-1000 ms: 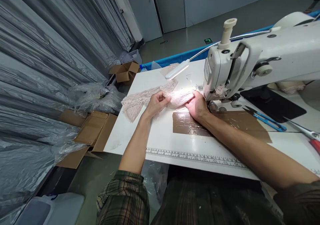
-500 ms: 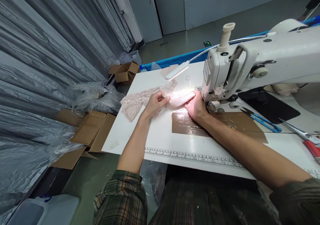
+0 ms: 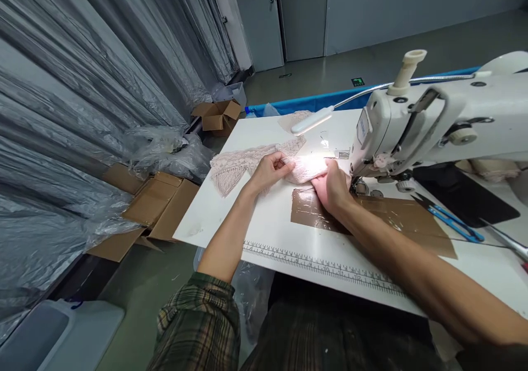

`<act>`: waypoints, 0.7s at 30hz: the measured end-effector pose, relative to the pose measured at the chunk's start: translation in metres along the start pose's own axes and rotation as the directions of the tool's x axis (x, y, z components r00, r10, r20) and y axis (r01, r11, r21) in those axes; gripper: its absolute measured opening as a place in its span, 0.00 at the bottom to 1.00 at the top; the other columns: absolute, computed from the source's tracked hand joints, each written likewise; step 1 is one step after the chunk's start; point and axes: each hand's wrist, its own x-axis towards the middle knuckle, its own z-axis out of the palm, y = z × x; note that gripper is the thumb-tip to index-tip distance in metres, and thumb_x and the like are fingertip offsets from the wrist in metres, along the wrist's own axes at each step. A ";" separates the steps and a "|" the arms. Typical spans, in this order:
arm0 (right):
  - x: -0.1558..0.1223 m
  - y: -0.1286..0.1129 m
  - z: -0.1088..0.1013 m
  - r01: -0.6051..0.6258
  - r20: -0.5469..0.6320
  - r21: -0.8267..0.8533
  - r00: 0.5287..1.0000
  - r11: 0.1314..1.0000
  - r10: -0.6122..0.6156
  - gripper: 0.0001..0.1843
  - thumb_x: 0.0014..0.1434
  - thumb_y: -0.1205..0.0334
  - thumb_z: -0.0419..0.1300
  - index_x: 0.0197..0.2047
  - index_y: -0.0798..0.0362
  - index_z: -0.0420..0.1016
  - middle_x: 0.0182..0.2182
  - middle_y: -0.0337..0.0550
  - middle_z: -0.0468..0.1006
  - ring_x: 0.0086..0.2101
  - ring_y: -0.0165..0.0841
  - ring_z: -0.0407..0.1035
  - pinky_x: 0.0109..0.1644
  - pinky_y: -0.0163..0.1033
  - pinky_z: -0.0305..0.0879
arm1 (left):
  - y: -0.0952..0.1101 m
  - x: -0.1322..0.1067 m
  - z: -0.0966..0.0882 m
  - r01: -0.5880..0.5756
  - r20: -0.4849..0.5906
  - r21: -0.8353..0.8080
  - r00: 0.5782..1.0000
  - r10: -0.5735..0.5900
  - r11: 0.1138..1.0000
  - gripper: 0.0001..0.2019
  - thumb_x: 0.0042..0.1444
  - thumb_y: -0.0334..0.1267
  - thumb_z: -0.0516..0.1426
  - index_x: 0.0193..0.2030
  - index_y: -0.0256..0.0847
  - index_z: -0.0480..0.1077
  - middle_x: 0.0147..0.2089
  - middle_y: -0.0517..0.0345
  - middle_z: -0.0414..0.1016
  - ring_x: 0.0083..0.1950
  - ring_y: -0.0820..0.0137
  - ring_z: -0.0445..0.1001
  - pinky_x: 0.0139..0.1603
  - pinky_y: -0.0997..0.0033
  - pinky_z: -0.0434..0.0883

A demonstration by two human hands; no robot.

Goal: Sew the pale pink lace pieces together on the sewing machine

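Observation:
A strip of pale pink lace (image 3: 306, 169) stretches between my two hands, brightly lit under the lamp. My left hand (image 3: 270, 170) pinches its left end between thumb and fingers. At the other end my right hand (image 3: 333, 183) grips it, thumb on top and fingers beneath, close to the sewing machine's head (image 3: 373, 134). More lace fabric (image 3: 231, 167) lies spread on the white table to the left of my left hand. The needle area is partly hidden behind my right hand.
A lamp (image 3: 312, 121) on a flexible neck hangs over the lace. Blue-handled thread snips (image 3: 456, 222) and a black pad (image 3: 466, 192) lie at right. Brown tape (image 3: 313, 209) covers part of the table, and a ruler strip (image 3: 313, 260) runs along its front edge. Cardboard boxes (image 3: 173, 206) stand at left.
The camera view has shifted, so the table and machine appear farther right and slightly lower. Both hands keep their hold on the lace, with little movement relative to the table.

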 end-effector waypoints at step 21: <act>-0.051 -0.044 -0.172 0.464 0.360 -0.863 0.842 0.199 -0.401 0.12 0.66 0.60 0.54 0.31 0.46 0.73 0.41 0.43 0.80 0.43 0.38 0.78 0.39 0.42 0.73 | -0.010 0.175 0.049 -0.242 0.166 0.447 0.968 0.186 0.861 0.10 0.54 0.37 0.64 0.26 0.44 0.68 0.25 0.60 0.66 0.35 0.59 0.71 0.45 0.63 0.65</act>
